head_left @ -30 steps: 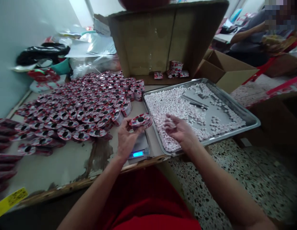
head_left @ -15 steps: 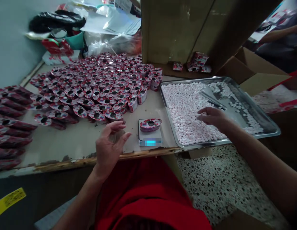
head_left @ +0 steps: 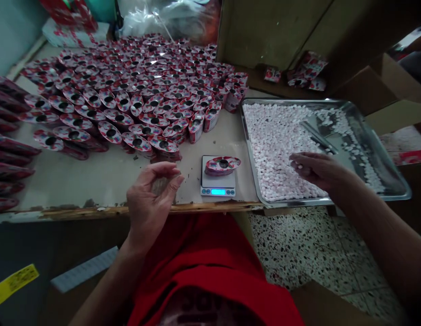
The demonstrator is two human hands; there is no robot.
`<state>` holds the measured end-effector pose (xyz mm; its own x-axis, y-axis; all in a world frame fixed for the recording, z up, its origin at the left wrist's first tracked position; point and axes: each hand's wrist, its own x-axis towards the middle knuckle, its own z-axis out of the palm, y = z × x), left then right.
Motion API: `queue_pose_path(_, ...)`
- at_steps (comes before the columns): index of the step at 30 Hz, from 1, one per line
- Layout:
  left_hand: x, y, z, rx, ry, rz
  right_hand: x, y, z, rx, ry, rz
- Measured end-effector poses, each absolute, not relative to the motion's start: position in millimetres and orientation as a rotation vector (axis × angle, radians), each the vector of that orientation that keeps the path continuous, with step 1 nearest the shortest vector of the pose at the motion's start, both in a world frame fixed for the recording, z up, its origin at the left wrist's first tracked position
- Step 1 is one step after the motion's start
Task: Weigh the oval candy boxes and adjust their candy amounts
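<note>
Red-and-pink printed packets [head_left: 13, 170] lay on their sides at the table's left edge, where a knock might have rolled the loose row out of line. To their right, standing packets [head_left: 138, 86] crowded the table from the back edge toward the middle, dark holes upward; packed so close, one tipped at the front could have taken neighbours with it. The left hand [head_left: 151, 199] hung over the front edge, thumb and forefinger curved toward each other, with nothing seen held; a careless swing seemed the likeliest cause of such a spill.

Right of it, near the front edge, a digital scale [head_left: 210, 182] carried a single packet [head_left: 215, 170], hole up, its right end jutting past the pan. A bump there could have spoiled the weighing or toppled it; the reading was too small to tell.

Beyond, a steel tray [head_left: 405, 192] held white pellets [head_left: 274, 149]. Over them the right hand [head_left: 317, 170] had its fingertips pressed together, apparently pinching a pellet, which a slack grip could drop. Floor showed below the tray's front edge, so a forearm leaning there might tilt it.
</note>
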<state>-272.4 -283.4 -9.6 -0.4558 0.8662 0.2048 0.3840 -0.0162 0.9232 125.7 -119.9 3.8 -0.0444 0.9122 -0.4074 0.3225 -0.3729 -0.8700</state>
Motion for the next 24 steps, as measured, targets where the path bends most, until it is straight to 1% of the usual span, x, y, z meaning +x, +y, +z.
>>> queue_pose_path(3, -264, -280, -14, 1.264, 1.78, 1.453, 95, -122, 17, -1.556, -1.311, 1.57)
queue_pose_path(6, -254, -276, -17, 1.257, 1.711, 1.428, 46, -122, 32, -1.388, -1.551, 1.726)
queue_pose_path(8, -251, -275, -19, 1.276, 1.676, 1.411, 12, -120, 37, -1.248, -1.738, 1.739)
queue_pose_path(12, -259, -276, -23, 1.293, 1.709, 1.372, -32, -117, 37, -1.072, -2.054, 1.533)
queue_pose_path(18, -274, -278, -30, 1.263, 1.769, 1.349, -46, -131, 35, -0.962, -2.34, 1.04)
queue_pose_path(24, -277, -276, -27, 1.362, 1.767, 1.264, -46, -136, 38, -0.945, -2.482, 0.896)
